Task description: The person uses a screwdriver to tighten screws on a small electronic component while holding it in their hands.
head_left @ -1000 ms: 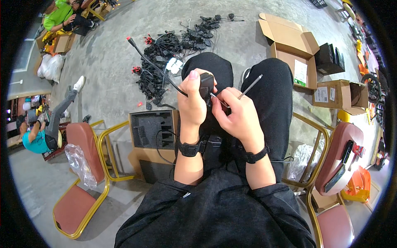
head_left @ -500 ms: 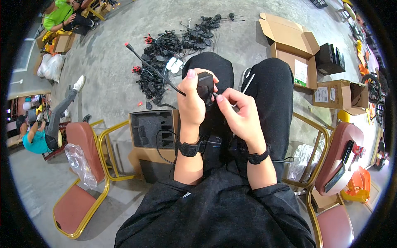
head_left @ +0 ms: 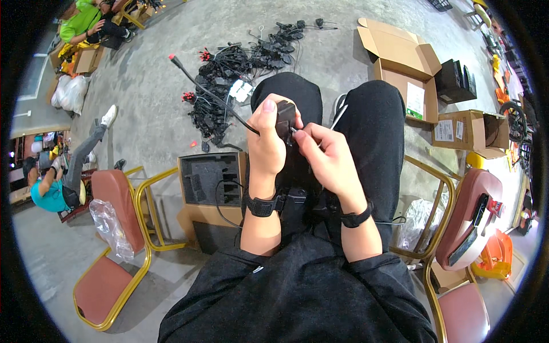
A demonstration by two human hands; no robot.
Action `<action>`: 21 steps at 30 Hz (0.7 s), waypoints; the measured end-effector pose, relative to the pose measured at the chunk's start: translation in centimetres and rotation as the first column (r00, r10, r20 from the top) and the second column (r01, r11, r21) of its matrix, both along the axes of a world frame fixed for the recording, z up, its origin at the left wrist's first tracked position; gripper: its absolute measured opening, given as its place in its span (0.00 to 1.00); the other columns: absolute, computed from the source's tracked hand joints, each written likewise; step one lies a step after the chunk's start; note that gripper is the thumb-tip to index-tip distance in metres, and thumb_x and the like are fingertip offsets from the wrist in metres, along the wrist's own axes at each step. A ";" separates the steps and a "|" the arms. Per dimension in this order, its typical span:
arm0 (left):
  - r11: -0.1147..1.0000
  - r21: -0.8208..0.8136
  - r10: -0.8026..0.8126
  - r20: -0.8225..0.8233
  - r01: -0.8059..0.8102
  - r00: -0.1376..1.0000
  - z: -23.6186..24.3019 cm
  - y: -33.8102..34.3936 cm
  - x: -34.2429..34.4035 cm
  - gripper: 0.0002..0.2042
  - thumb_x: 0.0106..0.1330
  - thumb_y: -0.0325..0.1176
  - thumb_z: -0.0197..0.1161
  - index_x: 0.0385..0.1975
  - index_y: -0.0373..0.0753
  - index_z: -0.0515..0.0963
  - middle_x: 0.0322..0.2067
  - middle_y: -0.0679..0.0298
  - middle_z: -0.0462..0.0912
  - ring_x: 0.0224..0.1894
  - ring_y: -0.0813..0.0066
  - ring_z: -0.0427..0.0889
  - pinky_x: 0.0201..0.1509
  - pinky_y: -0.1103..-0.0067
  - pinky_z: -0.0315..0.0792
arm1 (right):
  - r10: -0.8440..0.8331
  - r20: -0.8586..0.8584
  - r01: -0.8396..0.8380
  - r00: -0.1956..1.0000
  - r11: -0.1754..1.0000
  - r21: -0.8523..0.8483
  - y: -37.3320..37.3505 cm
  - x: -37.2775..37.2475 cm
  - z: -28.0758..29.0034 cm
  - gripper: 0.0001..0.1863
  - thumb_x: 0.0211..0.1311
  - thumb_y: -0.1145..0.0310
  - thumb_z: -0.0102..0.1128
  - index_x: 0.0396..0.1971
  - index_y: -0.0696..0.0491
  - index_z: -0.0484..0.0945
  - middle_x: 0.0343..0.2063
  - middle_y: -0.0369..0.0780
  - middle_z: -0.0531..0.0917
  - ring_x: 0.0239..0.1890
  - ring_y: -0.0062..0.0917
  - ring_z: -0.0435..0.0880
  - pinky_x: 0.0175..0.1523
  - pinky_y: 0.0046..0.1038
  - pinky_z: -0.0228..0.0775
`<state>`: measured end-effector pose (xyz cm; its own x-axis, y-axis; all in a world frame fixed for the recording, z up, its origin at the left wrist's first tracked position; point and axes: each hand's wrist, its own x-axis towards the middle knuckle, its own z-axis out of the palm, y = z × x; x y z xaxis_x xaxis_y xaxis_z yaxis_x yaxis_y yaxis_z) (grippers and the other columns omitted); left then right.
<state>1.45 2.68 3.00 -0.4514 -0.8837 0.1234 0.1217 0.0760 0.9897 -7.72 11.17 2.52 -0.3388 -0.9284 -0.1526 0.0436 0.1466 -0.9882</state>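
A small black box-shaped device (head_left: 285,119) with a black cable is wrapped in the fingers of my left hand (head_left: 266,137), above my left thigh. The cable (head_left: 211,94) runs up and left from that hand to a red-tipped end. Close by on the right, my right hand (head_left: 330,157) is closed in a pinch. A small pale tip (head_left: 294,130) shows between its thumb and forefinger, against the device's right side; its kind is unclear. Beyond the right hand's knuckles a slim light-grey rod (head_left: 339,116) sticks out; whether the fingers hold it is hidden.
A heap of black cabled devices (head_left: 220,86) lies on the floor ahead. A foam-lined box (head_left: 210,178) stands at left, open cartons (head_left: 403,74) at right. Brown-red chairs (head_left: 117,206) flank me on both sides. Two other people (head_left: 54,188) sit far left.
My right hand has shifted slightly left and up, its fingertips closer against the device. The device has tilted a little in my left hand, and the cable's red end has swung slightly up-left.
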 end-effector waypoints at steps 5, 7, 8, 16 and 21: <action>0.994 0.104 0.021 -0.004 -0.021 1.000 0.2 0.2 -0.2 0.23 0.69 0.47 0.36 0.22 0.35 0.71 0.19 0.64 0.74 0.23 0.79 0.72 0.28 0.82 0.67 | 0.045 0.304 -0.042 0.952 0.999 -0.016 0.4 -0.7 0.1 0.12 0.62 0.67 0.54 0.23 0.60 0.74 0.13 0.29 0.68 0.19 0.09 0.63 0.22 0.19 0.54; 0.997 0.074 0.011 -0.015 -0.010 1.000 -0.1 0.0 -0.1 0.23 0.69 0.47 0.37 0.22 0.35 0.71 0.19 0.65 0.74 0.23 0.79 0.72 0.28 0.82 0.67 | -0.051 -0.144 0.031 0.988 0.990 -0.138 0.2 -0.3 0.4 0.10 0.59 0.68 0.56 0.22 0.58 0.72 0.12 0.35 0.70 0.16 0.16 0.68 0.22 0.21 0.58; 0.999 0.045 -0.002 -0.026 0.003 1.000 -0.2 -0.1 -0.1 0.23 0.69 0.47 0.37 0.22 0.35 0.71 0.19 0.65 0.74 0.23 0.79 0.73 0.28 0.82 0.67 | -0.052 -0.144 0.032 0.988 0.990 -0.138 0.1 -0.3 0.4 0.10 0.59 0.68 0.56 0.22 0.58 0.72 0.12 0.35 0.70 0.16 0.16 0.68 0.22 0.21 0.58; 0.998 0.050 0.027 0.094 -0.032 0.995 0.4 0.2 -0.3 0.24 0.68 0.48 0.35 0.21 0.35 0.71 0.19 0.65 0.73 0.23 0.78 0.72 0.31 0.81 0.66 | -0.199 -0.665 -0.046 0.720 0.942 -0.333 -0.5 -0.4 -0.1 0.08 0.54 0.71 0.58 0.20 0.58 0.70 0.16 0.41 0.72 0.18 0.35 0.73 0.26 0.30 0.65; 0.998 -0.020 0.054 0.043 -0.053 0.998 0.1 -0.1 0.0 0.25 0.67 0.49 0.36 0.21 0.34 0.71 0.18 0.65 0.73 0.21 0.79 0.72 0.28 0.81 0.66 | 0.091 0.227 -0.105 0.970 0.993 0.054 0.1 -0.6 0.0 0.13 0.63 0.65 0.53 0.24 0.59 0.75 0.16 0.28 0.70 0.21 0.08 0.63 0.26 0.18 0.58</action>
<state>1.44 2.56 3.11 -0.4092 -0.9044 0.1209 0.0736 0.0994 0.9923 -8.28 11.24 2.48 -0.1969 -0.9408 -0.2759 0.2449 0.2253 -0.9430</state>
